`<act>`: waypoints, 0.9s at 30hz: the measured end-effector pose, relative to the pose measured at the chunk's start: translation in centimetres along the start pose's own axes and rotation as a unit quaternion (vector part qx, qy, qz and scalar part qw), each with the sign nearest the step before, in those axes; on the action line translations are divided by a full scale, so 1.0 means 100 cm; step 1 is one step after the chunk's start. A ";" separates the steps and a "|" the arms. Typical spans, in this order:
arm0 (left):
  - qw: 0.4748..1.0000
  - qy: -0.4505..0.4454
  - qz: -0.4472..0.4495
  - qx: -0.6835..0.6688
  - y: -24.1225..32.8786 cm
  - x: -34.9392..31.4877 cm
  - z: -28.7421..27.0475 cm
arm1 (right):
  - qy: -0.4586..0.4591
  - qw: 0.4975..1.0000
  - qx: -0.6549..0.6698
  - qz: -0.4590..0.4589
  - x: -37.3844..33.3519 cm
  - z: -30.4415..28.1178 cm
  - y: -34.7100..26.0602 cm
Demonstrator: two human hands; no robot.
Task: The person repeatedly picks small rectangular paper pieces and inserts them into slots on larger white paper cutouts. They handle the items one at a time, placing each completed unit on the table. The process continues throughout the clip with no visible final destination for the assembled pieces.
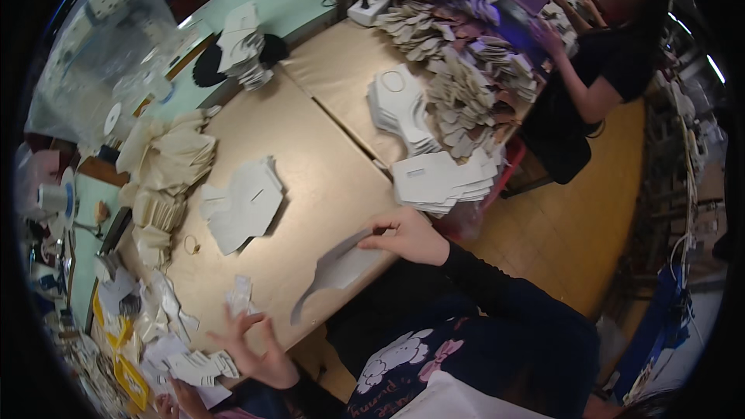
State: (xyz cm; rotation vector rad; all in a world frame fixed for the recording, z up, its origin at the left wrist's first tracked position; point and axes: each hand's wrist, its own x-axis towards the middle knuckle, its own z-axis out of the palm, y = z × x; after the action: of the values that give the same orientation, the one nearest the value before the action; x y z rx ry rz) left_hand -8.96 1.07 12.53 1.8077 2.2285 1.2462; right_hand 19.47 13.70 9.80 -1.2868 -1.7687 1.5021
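My right hand [407,237] pinches the upper right end of a curved, pale grey cut piece [334,268], thumb and fingers closed on it. The piece hangs tilted over the table's near edge. To the left, my left hand [260,349] has its fingers apart, with nothing visible in it. Just beyond its fingertips is a small whitish scrap [240,293]; whether they touch is unclear. Further up the table [310,155] lies a stack of white, irregularly shaped pieces [247,206].
Stacked white pieces [446,178] stand at the table's right edge, beside more cut-out pieces [397,105] and heaped bundles [458,70]. Cream bundles [174,155] line the left. Another person [613,70] works at the upper right; someone's hand [186,399] shows lower left, near small pieces [198,367].
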 end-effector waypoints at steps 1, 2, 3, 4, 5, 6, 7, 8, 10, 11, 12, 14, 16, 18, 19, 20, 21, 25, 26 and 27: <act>0.998 0.043 0.016 0.031 -0.006 0.003 -0.008 | 0.057 0.995 0.067 0.043 -0.005 -0.012 0.004; 0.998 0.050 -0.019 0.022 -0.012 0.007 -0.012 | 0.115 0.979 0.159 0.046 -0.012 -0.027 0.008; 0.996 0.066 -0.049 0.021 -0.020 0.009 -0.016 | 0.168 0.953 0.248 0.048 -0.019 -0.040 0.013; 0.993 0.083 -0.073 0.031 -0.027 0.010 -0.019 | 0.219 0.943 0.250 0.009 -0.023 -0.054 0.021; 0.992 0.076 -0.098 0.000 -0.034 0.011 -0.020 | 0.269 0.930 0.247 -0.029 -0.025 -0.067 0.032; 0.991 0.068 -0.117 -0.023 -0.041 0.011 -0.018 | 0.273 0.931 0.242 -0.003 -0.029 -0.081 0.043; 0.985 0.062 -0.155 -0.035 -0.046 0.010 -0.016 | 0.278 0.932 0.233 0.023 -0.033 -0.093 0.055; 0.988 0.056 -0.138 -0.049 -0.049 0.008 -0.014 | 0.284 0.931 0.221 0.053 -0.038 -0.100 0.066; 0.987 0.052 -0.140 -0.056 -0.053 0.007 -0.010 | 0.309 0.943 0.042 0.113 -0.040 -0.105 0.085; 0.989 0.051 -0.131 -0.047 -0.054 0.006 -0.010 | 0.322 0.931 -0.054 0.163 -0.038 -0.106 0.092; 0.991 0.050 -0.122 -0.039 -0.054 0.005 -0.009 | 0.333 0.931 -0.055 0.140 -0.038 -0.104 0.095; 0.992 0.049 -0.116 -0.022 -0.053 0.005 -0.011 | 0.364 0.917 -0.062 0.153 -0.036 -0.096 0.096; 0.993 0.050 -0.110 0.004 -0.052 0.007 -0.015 | 0.440 0.886 -0.120 0.083 -0.033 -0.091 0.092; 0.990 0.052 -0.133 0.006 -0.051 0.007 -0.020 | 0.467 0.868 -0.169 0.025 -0.031 -0.089 0.087; 0.990 0.055 -0.132 0.014 -0.051 0.007 -0.023 | 0.458 0.868 -0.189 -0.002 -0.031 -0.089 0.085; 0.988 0.057 -0.141 0.017 -0.053 0.007 -0.026 | 0.451 0.865 -0.213 -0.048 -0.031 -0.089 0.085; 0.988 0.060 -0.143 0.025 -0.056 0.006 -0.029 | 0.411 0.888 -0.206 -0.020 -0.031 -0.087 0.086; 0.981 0.080 -0.167 0.048 -0.088 -0.006 -0.035 | 0.312 0.920 -0.238 -0.023 -0.026 -0.083 0.097; 0.980 0.066 -0.181 0.039 -0.103 -0.010 -0.033 | 0.291 0.920 -0.262 -0.032 -0.023 -0.081 0.099; 0.984 0.061 -0.165 0.029 -0.119 -0.013 -0.029 | 0.277 0.928 -0.249 -0.029 -0.026 -0.084 0.099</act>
State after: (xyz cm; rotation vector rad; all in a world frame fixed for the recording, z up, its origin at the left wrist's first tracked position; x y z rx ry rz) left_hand -19.63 -1.87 7.09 1.3321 2.5205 1.2641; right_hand 30.94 15.05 3.41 -1.6704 -1.8120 0.5591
